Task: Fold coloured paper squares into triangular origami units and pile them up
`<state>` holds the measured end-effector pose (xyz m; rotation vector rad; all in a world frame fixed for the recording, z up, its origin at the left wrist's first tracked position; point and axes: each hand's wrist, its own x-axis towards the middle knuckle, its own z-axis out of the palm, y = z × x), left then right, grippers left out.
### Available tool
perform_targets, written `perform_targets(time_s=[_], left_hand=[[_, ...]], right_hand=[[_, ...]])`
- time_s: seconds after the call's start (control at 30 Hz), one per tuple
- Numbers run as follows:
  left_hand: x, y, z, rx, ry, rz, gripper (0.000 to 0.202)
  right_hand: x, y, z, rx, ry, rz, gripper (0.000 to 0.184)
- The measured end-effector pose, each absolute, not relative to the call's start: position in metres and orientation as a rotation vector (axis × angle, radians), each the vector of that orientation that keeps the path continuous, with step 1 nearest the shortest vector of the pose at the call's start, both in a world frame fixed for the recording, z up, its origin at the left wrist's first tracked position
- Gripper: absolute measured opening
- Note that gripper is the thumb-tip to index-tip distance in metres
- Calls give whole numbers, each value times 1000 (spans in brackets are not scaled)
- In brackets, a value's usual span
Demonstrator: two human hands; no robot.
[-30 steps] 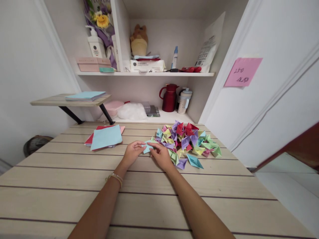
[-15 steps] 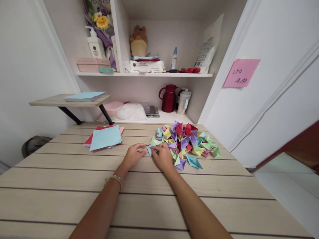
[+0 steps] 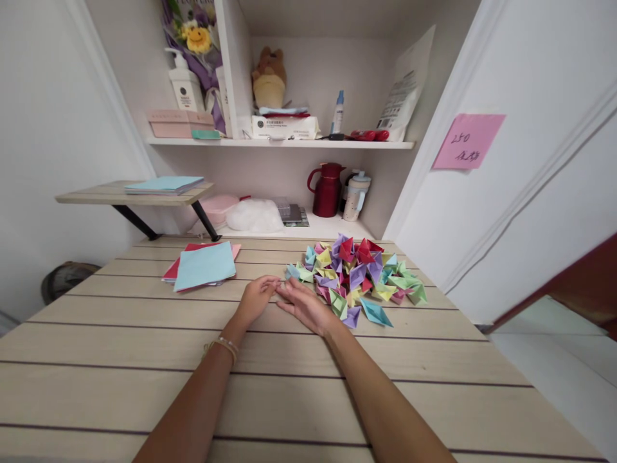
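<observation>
Change noted: light-blue folded paper piece, pinched between both hands 0.5 s ago, is now out of my grip. It lies at near-left edge of multicoloured pile of folded paper shapes. Reads as one piece done & added.

R hand: grip apart, empty, fingers flat, pointing left, low over pale wood-slat surface.

L hand: fingers half-curled, nothing seen inside; can't tell closure.

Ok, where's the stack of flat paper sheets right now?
In the head view, the stack of flat paper sheets lies on the wooden table, up and left of the left hand, in front of the small raised shelf.
</observation>
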<state>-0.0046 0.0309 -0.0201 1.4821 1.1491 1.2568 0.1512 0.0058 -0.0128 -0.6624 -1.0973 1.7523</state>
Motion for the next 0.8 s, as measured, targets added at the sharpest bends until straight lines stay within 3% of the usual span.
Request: perform_targets(time_s=[0.17, 0.43, 0.67, 0.8], left_hand=[[-3, 31, -22, 1501, 1165, 1235, 26], [-5, 32, -22, 1524, 1224, 1268, 29], [-5, 29, -20, 1690, 1346, 1427, 48], [-3, 24, -15, 1853, 1248, 1278, 31]], right_hand=[[156, 10, -13, -726, -1055, 1631, 24], [158, 15, -13, -811, -1014, 1468, 29], [162, 15, -15, -1059, -1407, 819, 19], [164, 12, -15, -1146, -1581, 730, 24]])
